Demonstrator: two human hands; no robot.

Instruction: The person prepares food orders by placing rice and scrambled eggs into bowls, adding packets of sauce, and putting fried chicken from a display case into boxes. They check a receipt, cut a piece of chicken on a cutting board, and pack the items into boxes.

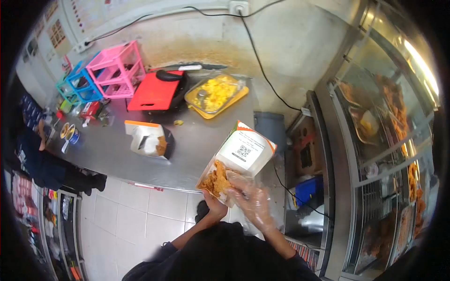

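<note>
My left hand (215, 206) grips the lower edge of an open paper takeaway box (251, 146), its lid raised and printed with a QR code. Pieces of fried chicken (216, 180) lie in the box, with some white showing beside them, perhaps rice. In a clear plastic glove, my right hand (251, 200) has its fingers closed at the right side of the chicken, partly hiding it. A second open takeaway box (148, 139) stands on the metal table, with a brown fried piece visible inside.
The steel table (187, 159) bears a tray of yellow food (217, 95), a red cutting board (156, 91), a knife (190, 68) and a pink rack (117, 70). At right stands a glass display case (375, 154) of fried food. Another person (42, 154) is at far left.
</note>
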